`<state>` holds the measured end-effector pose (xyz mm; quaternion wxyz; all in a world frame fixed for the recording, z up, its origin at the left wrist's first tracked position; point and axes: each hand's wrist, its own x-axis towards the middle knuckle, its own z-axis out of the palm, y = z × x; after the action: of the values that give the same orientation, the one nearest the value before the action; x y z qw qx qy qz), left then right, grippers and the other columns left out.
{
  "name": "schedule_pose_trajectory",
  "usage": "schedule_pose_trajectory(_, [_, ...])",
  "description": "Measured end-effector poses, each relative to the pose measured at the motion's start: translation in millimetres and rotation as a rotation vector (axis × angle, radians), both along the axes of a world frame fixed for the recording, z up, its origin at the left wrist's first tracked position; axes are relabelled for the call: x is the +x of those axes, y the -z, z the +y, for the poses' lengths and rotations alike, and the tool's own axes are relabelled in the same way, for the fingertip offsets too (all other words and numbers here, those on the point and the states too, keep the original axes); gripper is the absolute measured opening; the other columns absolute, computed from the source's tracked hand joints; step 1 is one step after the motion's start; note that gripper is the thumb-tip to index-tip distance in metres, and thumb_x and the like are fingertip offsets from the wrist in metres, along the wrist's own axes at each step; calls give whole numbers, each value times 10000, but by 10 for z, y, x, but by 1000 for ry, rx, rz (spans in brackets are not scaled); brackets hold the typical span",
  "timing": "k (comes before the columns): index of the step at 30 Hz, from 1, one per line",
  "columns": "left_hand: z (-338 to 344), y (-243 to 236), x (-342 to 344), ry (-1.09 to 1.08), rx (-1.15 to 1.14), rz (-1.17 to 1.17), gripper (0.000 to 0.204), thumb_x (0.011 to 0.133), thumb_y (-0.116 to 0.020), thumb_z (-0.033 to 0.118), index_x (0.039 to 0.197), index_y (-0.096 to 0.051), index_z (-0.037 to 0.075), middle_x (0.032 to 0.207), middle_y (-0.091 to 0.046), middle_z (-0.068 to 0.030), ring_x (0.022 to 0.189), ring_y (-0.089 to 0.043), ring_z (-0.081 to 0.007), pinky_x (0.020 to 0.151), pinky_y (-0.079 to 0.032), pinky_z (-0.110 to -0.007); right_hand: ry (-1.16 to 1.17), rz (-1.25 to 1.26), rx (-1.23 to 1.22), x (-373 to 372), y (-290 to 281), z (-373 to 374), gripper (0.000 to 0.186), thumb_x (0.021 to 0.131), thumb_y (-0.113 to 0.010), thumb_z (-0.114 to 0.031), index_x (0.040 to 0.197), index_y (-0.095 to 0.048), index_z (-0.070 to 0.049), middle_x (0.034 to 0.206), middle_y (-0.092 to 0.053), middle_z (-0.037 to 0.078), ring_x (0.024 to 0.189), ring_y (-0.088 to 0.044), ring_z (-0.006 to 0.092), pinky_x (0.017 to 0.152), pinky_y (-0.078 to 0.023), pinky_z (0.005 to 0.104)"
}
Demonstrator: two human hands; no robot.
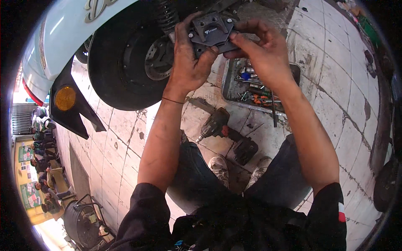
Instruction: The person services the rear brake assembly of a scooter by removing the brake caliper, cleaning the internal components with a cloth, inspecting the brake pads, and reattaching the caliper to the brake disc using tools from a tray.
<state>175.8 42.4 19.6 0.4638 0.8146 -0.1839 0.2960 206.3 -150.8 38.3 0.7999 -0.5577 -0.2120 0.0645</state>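
Both of my hands hold up a dark grey metal bracket (215, 31) with silver bolt heads at its sides and a raised block on its face. My left hand (189, 62) grips its left side, the thumb along the lower edge. On the right side, my right hand (264, 50) pinches the lower right corner between thumb and fingers. Just beyond and to the left stands a scooter wheel (112, 65) with a brake disc (159, 58); a coil spring (166, 16) rises above it. The bracket is apart from the wheel.
A cordless impact wrench (226, 134) lies on the tiled floor between my feet and a metal tray (225, 90) of sockets and hand tools. A black mudguard with an orange reflector (65, 98) hangs at left. A floor fan (81, 224) and several seated people are further left.
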Motion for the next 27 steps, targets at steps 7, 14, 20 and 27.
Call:
schedule_pose_trajectory(7, [41,-29,13,-27,126,-6,734,751,-652,161,1421,-402,-1,1258,-482,-229,1191,-511,-388,1085,-381,-446,48,-51,-53,14,64,60,318,904,-663,-1,1190,-549,80,1037,-688,168,723,-744,268,638,-618,328])
schedule_pose_trajectory(14, [61,-80,8,26,177,15,763,741,-658,177,1436,-394,7,1291,-474,-248,1254,-479,-415,1110,-364,-442,32,-13,-100,11,70,62,247,967,-618,-28,1186,-532,48,1060,-651,141,802,-720,229,700,-635,313])
schedule_pose_trajectory(20, [30,-113,-42,1,269,59,778,865,-658,211,1530,-290,44,1404,-512,-210,1316,-480,-340,1161,-322,-443,-69,85,47,29,116,15,312,929,-609,4,1228,-585,87,1079,-692,157,854,-731,260,711,-650,334])
schedule_pose_trajectory(27, [120,-64,14,48,350,-67,806,810,-675,157,1528,-320,69,1371,-517,-188,1311,-475,-325,1150,-335,-424,-53,26,-49,11,119,-1,226,956,-631,-10,1161,-552,40,1074,-662,131,879,-720,228,747,-648,329])
